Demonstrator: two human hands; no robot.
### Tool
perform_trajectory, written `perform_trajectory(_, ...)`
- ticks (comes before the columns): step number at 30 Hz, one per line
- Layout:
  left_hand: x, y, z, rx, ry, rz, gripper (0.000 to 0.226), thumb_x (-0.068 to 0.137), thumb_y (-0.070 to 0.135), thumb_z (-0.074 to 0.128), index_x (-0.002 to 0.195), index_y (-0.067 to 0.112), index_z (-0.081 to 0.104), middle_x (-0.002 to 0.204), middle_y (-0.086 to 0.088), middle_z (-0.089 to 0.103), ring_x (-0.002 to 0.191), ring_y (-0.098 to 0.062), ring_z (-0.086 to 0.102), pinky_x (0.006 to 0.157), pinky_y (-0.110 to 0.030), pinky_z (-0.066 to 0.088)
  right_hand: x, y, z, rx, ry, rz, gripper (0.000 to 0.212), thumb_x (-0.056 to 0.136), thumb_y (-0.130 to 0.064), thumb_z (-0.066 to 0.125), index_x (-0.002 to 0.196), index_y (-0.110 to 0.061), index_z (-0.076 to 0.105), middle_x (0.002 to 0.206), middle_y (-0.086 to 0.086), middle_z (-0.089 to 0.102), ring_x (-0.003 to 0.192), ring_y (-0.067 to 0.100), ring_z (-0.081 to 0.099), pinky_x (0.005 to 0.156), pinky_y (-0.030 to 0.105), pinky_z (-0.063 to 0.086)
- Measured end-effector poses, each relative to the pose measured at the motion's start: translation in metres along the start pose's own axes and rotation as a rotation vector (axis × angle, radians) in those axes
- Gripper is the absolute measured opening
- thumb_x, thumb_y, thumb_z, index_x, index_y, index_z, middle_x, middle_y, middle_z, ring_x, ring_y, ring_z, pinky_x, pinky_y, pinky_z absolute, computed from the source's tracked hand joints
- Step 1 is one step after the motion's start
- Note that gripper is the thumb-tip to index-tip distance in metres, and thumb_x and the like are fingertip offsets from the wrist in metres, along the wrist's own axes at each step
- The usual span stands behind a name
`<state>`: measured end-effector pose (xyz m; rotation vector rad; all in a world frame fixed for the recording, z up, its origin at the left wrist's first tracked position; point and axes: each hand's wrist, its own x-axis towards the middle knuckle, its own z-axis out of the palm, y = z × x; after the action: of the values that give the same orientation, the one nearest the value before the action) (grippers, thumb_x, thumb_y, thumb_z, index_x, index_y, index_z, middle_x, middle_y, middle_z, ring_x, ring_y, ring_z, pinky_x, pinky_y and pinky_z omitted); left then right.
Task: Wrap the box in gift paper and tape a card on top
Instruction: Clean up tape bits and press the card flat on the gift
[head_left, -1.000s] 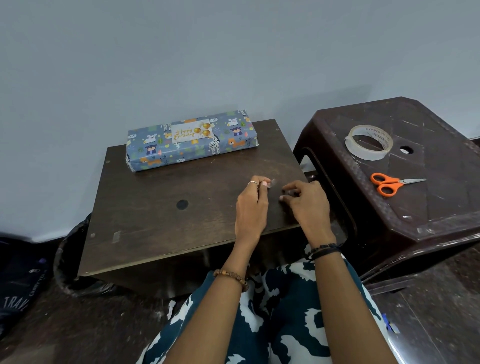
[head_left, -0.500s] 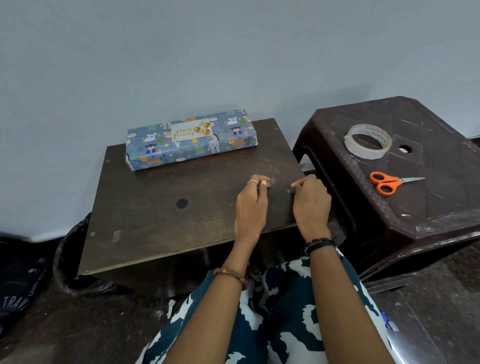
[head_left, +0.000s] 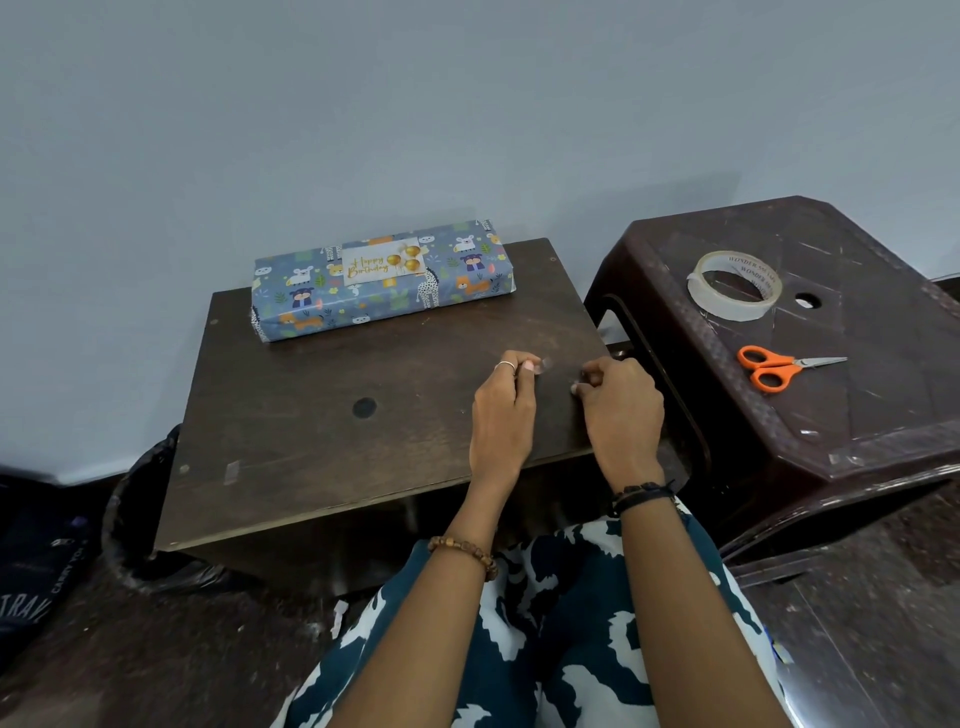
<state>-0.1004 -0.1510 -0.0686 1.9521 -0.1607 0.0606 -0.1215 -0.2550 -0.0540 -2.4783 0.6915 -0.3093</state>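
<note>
The box (head_left: 322, 304) wrapped in blue animal-print gift paper lies at the far edge of the small brown table (head_left: 311, 426), against the wall. A white "Happy Birthday" card (head_left: 380, 265) sits on its top face. Near the table's right edge, my left hand (head_left: 506, 410) and my right hand (head_left: 618, 405) pinch the two ends of a short strip of clear tape (head_left: 558, 370) stretched between them, just above the tabletop. Both hands are well in front of the box.
A dark plastic stool (head_left: 831, 415) stands right of the table, holding a roll of clear tape (head_left: 733, 285) and orange-handled scissors (head_left: 779, 365). A black bin (head_left: 140, 499) sits at the table's left. The wall is close behind.
The hands stay near the table's right edge with the tape strip between them; my right hand has turned slightly and shifted a little. The box has not moved.
</note>
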Motion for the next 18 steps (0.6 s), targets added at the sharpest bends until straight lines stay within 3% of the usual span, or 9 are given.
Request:
perform_trajectory(4,0.000,0.000,0.000,0.002,-0.002,0.002,0.019,0.099,0.018,0.041,0.097,0.017,0.060,0.079,-0.011,0.062,0.061,-0.017,0.050,0.055,-0.023,0.037,-0.002,-0.007,0.001,-0.061,0.044,-0.016,0.017,0.090,-0.018,0.060,0.104,-0.008,0.062,0.111,0.011,0.058,0.099,0.028,0.059,0.081,0.036,0.046)
perform_trajectory(10,-0.002,0.001,-0.001,-0.016,0.001,0.018,0.018,0.099,0.017,0.040,0.093,0.019,0.058,0.085,-0.017,0.065,0.074,-0.030,0.057,0.055,-0.023,0.036,-0.007,-0.007,0.000,-0.098,0.025,-0.056,0.019,0.093,-0.013,0.053,0.109,-0.005,0.059,0.114,0.013,0.056,0.099,0.030,0.059,0.082,0.038,0.048)
perform_trajectory(14,-0.001,0.001,-0.001,-0.027,0.008,0.014,0.019,0.099,0.016,0.040,0.094,0.016,0.059,0.085,-0.017,0.065,0.073,-0.031,0.057,0.060,-0.030,0.039,-0.009,-0.010,0.002,-0.183,0.025,-0.081,0.018,0.095,-0.009,0.047,0.111,-0.003,0.054,0.113,0.015,0.054,0.098,0.031,0.057,0.076,0.035,0.044)
perform_trajectory(18,-0.002,0.001,-0.002,-0.042,0.011,0.004,0.020,0.099,0.017,0.040,0.094,0.016,0.060,0.083,-0.016,0.065,0.070,-0.027,0.056,0.060,-0.029,0.040,-0.006,-0.012,0.001,-0.209,0.035,-0.070,0.021,0.093,-0.007,0.049,0.113,-0.003,0.052,0.113,0.016,0.055,0.099,0.032,0.057,0.076,0.036,0.044)
